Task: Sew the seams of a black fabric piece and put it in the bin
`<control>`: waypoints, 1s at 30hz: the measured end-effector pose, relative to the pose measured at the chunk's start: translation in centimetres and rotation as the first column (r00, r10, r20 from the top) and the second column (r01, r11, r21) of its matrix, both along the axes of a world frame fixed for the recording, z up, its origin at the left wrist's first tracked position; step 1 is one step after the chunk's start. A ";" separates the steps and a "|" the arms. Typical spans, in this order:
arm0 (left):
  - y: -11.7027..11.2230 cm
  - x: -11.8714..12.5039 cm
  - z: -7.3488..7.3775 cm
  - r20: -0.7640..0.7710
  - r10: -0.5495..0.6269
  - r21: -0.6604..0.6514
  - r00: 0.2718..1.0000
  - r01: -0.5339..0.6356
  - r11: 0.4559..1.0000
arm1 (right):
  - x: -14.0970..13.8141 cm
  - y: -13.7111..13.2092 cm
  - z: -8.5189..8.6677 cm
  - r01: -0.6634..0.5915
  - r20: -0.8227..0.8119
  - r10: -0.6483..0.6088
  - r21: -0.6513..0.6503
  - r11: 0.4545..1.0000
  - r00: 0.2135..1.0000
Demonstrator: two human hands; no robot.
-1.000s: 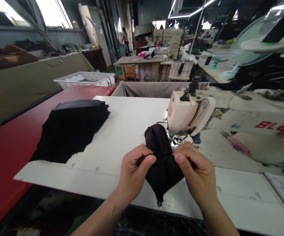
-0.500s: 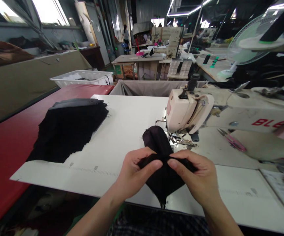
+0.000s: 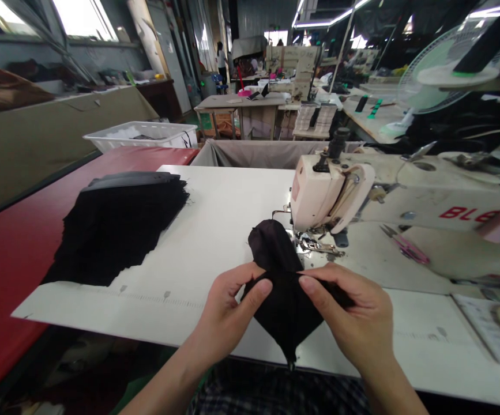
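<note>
Both hands pinch a folded piece of black fabric (image 3: pixel 288 314) over the front of the white sewing table (image 3: pixel 215 230). My left hand (image 3: pixel 228 302) grips it on the left, thumb on top, and my right hand (image 3: pixel 353 305) does the same on the right. One end of the fabric lies on the tabletop beside the presser foot (image 3: pixel 316 245); the other tapers to a point at the table's front edge. The head of the sewing machine (image 3: pixel 319 193) stands just beyond my right hand. The fingers under the fabric are partly hidden.
A stack of black fabric pieces (image 3: pixel 115 230) lies on the left, across the tabletop and a red surface (image 3: pixel 7 265). Pink-handled thread snips (image 3: pixel 409 248) rest by the machine's arm. Behind are a white plastic basket (image 3: pixel 141 135) and a fan (image 3: pixel 431 69) at right.
My hands have moved apart, my left thumb shifting left and my right hand right, so the fabric between them is spread flatter. The view has shifted slightly.
</note>
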State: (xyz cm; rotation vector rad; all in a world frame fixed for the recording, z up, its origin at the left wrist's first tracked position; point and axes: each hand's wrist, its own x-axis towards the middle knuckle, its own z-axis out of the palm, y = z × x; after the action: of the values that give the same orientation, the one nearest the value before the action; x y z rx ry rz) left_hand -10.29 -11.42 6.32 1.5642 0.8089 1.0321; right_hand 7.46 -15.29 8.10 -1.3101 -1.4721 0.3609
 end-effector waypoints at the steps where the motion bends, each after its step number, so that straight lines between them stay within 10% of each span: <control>1: -0.2 0.0 -0.1 -0.012 0.020 0.034 1.000 -0.019 0.999 | 0.0 0.0 0.1 0.003 0.016 -0.004 0.015 1.000 1.000; 6: -1.3 0.1 -1.1 -0.133 0.203 0.152 0.970 -0.182 0.971 | 0.1 0.0 -0.4 -0.017 0.259 -0.019 0.137 0.990 0.966; 9: -1.6 -1.1 1.0 -0.240 0.383 0.421 0.892 -0.260 0.869 | -1.4 -0.6 -1.7 0.065 0.310 -0.149 0.266 0.962 0.939; 13: 1.6 -3.3 6.2 -0.380 0.403 0.728 0.832 0.000 0.686 | -5.2 -1.5 -3.7 0.079 0.030 -0.088 0.241 0.967 0.996; 15: 5.1 -2.8 6.9 -0.482 0.286 0.697 0.828 0.164 0.698 | -6.6 -1.4 -4.7 -0.013 -0.205 0.035 0.108 0.994 0.978; 19: 12.1 2.1 1.3 -0.629 -0.236 0.275 0.741 0.496 0.824 | -4.6 -0.6 -7.0 -0.103 -0.340 0.015 -0.242 0.965 0.940; 23: 14.9 7.1 -5.1 -0.626 -0.267 0.191 0.733 0.476 0.859 | 1.6 0.2 -8.4 0.108 0.408 -0.033 -0.164 0.981 0.912; 30: 15.3 8.8 -5.3 -0.605 -0.229 0.188 0.762 0.417 0.889 | 6.4 1.9 -7.2 -0.226 0.721 0.304 -0.206 0.952 0.623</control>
State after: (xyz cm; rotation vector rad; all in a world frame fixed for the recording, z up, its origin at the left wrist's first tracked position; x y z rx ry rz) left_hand -1.45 3.88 1.04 2.2581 0.7391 0.4306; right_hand 13.90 -13.39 0.91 -1.3875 -2.4005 0.0577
